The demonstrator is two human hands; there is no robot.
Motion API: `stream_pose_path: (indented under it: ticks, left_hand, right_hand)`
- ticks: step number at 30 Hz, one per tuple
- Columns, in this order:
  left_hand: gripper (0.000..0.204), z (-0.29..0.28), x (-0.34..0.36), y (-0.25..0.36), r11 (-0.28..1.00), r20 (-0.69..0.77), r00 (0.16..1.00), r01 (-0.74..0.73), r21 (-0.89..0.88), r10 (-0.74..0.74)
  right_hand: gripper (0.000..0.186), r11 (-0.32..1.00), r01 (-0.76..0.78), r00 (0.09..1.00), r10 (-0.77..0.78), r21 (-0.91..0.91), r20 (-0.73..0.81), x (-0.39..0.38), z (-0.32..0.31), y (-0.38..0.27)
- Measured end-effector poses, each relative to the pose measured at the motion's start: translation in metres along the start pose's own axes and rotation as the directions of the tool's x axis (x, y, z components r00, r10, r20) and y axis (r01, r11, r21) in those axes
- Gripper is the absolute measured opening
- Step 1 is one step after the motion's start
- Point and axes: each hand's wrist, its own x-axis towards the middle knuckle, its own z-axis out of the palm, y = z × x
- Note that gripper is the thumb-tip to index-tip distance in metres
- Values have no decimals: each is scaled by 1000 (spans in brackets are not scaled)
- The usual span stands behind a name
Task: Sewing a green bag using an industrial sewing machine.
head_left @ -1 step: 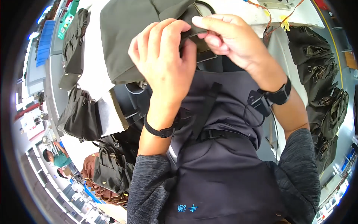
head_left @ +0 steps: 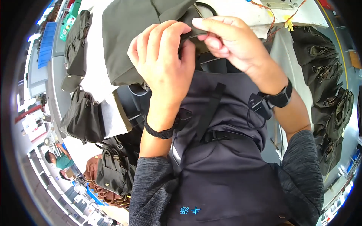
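A dark olive fabric bag (head_left: 124, 41) lies at the top middle, in front of my body. My left hand (head_left: 162, 60) rests over its near right side, fingers curled and closed on the bag's edge. Close to it, my right hand (head_left: 235, 45) pinches the same edge between thumb and fingers. A metal-toothed zipper (head_left: 198, 10) runs just beyond the right thumb. Whatever small part lies between the fingertips is hidden by them. A dark apron (head_left: 226, 180) covers my front.
Dark bags line the left side, among them an upright bag (head_left: 81, 118) and one lower down (head_left: 113, 169) beside brown bags (head_left: 92, 177). More olive bags (head_left: 320, 75) hang at the right. Orange cords (head_left: 272, 24) lie at the top right. A person (head_left: 65, 162) sits far left.
Both hands sit slightly further left in the picture, still on the bag's edge. The surroundings have shifted slightly to the right.
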Motion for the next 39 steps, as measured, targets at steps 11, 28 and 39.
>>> stream_pose_path:
  ticks: [11,28,39]
  left_hand:
    - [20,3,-3,-17,980,18,984,-176,-90,179]
    - [19,1,0,-20,978,45,983,-174,-118,181]
    - [19,3,0,-29,950,-10,963,-269,-162,271]
  right_hand:
    - [30,981,123,987,-137,-149,-86,0,2,21]
    - [36,987,99,986,-114,-129,-121,-3,9,23]
    - [35,955,127,986,-150,-268,-67,-2,7,21]
